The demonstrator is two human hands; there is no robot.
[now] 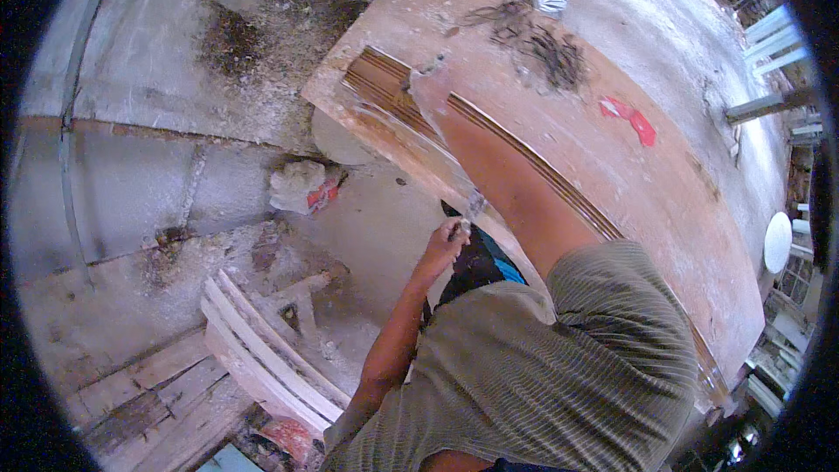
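My left hand (444, 249) is closed in front of my body, beside the table's near edge. A small whitish, crumpled lump (474, 204) shows at its fingertips; its kind is unclear. My right arm stretches across a long, brown grooved moulding (384, 87), which lies lengthwise along a reddish-brown wooden table (690, 227). At the moulding's far left end, my right hand (425, 79) is at its edge. Its fingers are small and blurred, with a greyish bit near them, so I cannot make out their grip.
Dark, stringy fibres (551, 52) lie on the table's far side, near a torn red and white wrapper (629, 120). Left of the table sits a dusty whitish bag (297, 183). Curved pale strips (271, 358) stand at lower left. A round white disc (778, 243) is at far right.
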